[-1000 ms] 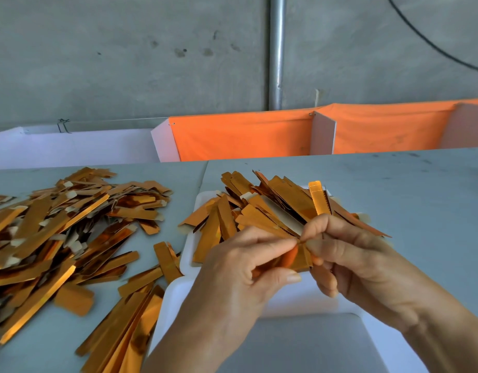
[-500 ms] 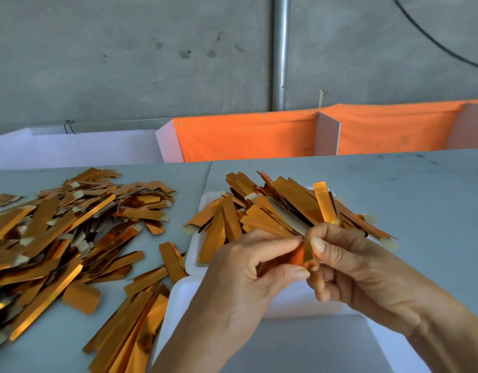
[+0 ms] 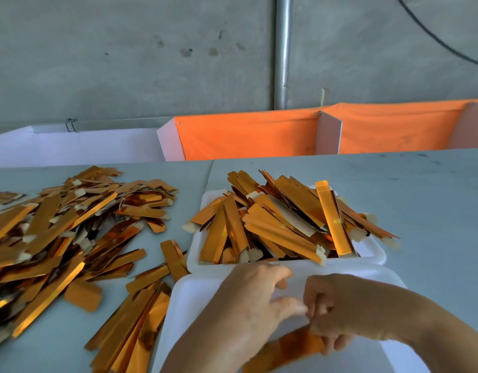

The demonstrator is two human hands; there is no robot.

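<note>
Hands are lower now than a moment before: both have left the heap (image 3: 281, 224) in the tray (image 3: 375, 255) and are over the white lid (image 3: 194, 297), close to the person. The right hand (image 3: 348, 310) curls its fingers around one gold strip (image 3: 294, 343), which lies slanted just above the lid, under the left wrist. The left hand (image 3: 248, 300) is blurred; its fingers look loose and spread, gripping nothing I can see. I judge the work on this strip is nearly finished, and it must next be put aside.
</note>
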